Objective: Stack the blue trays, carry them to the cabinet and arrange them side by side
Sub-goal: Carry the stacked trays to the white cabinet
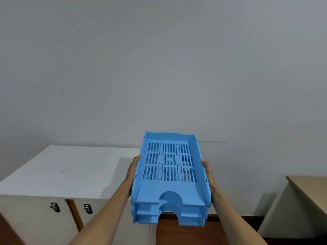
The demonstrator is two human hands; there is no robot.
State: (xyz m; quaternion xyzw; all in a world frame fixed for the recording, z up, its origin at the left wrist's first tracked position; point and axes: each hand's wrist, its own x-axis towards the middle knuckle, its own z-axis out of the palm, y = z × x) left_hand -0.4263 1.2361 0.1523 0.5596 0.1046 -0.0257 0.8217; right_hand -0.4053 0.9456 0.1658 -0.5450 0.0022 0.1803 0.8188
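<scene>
A stack of light blue slotted trays (169,190) hangs in the air in front of me, nested one inside another, with the notched fronts facing me. My left hand (133,167) grips the stack's left wall and my right hand (208,171) grips its right wall. The white cabinet (67,172) stands low at the left, its flat top bare, and the stack hovers over its right end.
The cabinet has two doors with dark metal handles (55,207) below its top. A wooden-topped desk (311,190) stands at the right edge. A plain grey wall fills the background, and reddish-brown floor (191,232) shows between cabinet and desk.
</scene>
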